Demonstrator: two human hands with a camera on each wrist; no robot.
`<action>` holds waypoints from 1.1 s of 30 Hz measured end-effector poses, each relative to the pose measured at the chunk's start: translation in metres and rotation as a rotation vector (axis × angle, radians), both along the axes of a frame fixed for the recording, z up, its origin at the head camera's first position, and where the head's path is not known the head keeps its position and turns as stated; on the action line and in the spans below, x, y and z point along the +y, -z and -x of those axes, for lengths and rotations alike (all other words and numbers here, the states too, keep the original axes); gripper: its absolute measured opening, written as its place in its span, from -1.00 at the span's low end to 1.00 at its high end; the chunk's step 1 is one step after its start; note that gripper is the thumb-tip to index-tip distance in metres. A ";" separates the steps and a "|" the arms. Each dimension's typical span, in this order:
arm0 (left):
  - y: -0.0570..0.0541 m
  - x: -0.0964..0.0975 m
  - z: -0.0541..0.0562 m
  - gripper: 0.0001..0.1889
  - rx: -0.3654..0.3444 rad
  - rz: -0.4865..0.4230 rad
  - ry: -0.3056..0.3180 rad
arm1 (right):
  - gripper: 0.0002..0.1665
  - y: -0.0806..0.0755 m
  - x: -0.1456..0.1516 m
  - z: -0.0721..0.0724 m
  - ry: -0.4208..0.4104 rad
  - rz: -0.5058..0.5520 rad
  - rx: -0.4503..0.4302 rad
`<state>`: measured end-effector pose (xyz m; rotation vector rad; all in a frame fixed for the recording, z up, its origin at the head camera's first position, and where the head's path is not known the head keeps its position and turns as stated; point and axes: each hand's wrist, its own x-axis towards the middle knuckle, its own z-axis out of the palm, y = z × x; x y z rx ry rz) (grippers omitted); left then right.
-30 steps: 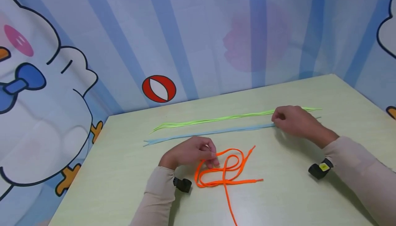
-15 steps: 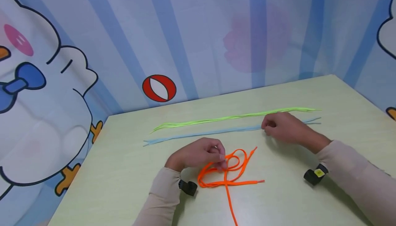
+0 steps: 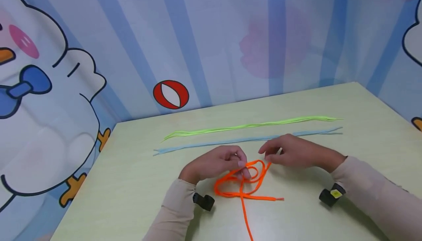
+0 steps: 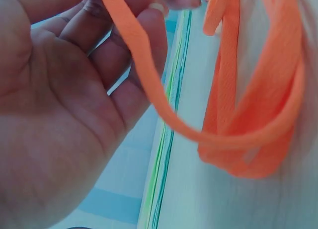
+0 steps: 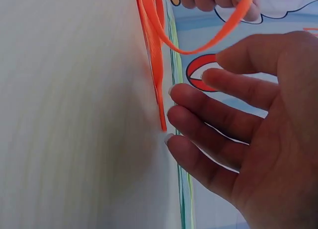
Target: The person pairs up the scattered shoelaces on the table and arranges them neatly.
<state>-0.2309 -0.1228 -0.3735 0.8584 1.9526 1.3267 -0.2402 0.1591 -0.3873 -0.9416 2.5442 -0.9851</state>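
A flat orange shoelace point(image 3: 230, 194) lies in loose loops on the table, one length running toward the person past the lower edge of the head view. My left hand point(image 3: 214, 164) pinches a stretch of it between thumb and fingers; in the left wrist view that raised stretch point(image 4: 149, 70) curves down to the loops. My right hand point(image 3: 293, 151) is at the right side of the loops, fingers spread and slightly bent. The right wrist view shows nothing between those fingers point(image 5: 213, 124), with a lace end point(image 5: 163, 122) just beside the fingertips.
Behind the hands, a light blue shoelace point(image 3: 204, 144) stretches across the table point(image 3: 115, 197), doubled. Farther back lies a yellow-green one point(image 3: 244, 126), roughly parallel. A printed cartoon cloth point(image 3: 224, 43) hangs along the table's back edge.
The right hand has come left and nearer from the blue lace to the orange one, its fingers spreading. My left hand has shifted a little right, drawing the pinched orange stretch along.
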 end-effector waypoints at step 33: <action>-0.029 -0.030 -0.004 -0.84 0.107 -0.183 -0.132 | -0.76 -0.037 -0.009 -0.031 -0.433 0.078 -0.174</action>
